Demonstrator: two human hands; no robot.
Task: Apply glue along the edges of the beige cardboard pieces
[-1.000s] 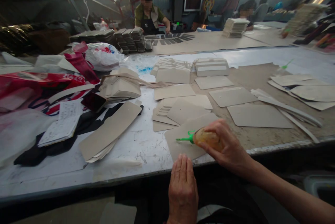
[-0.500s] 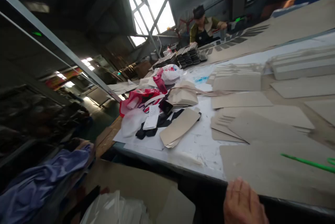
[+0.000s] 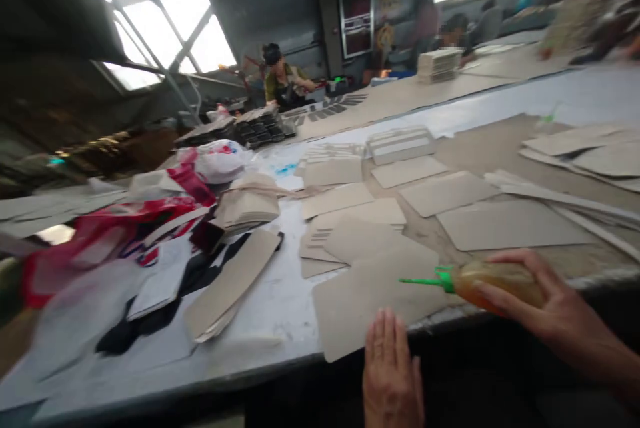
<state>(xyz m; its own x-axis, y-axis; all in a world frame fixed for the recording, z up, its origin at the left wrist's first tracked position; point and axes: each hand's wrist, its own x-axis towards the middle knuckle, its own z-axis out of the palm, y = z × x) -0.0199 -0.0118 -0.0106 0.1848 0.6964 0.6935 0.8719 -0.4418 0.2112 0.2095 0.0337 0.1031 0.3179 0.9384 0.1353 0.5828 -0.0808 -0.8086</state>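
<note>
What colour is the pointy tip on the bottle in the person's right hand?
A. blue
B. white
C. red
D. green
D: the bottle held in the right hand has a long green nozzle pointing left over the cardboard sheet.

Matt grey card sheets (image 3: pixel 370 295) on scuffed, worn table (image 3: pixel 265 308); amber translucent plastic bottle (image 3: pixel 500 281) w/ green nozzle

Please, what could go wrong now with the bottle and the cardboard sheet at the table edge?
1. The right hand holds the glue bottle lying sideways, green nozzle over the cardboard sheet; glue may drip where it is not wanted.
2. That sheet overhangs the table edge; only the left hand's fingertips touch it, so it could slide off.
3. The picture is blurred, so aim may be poor.
</note>
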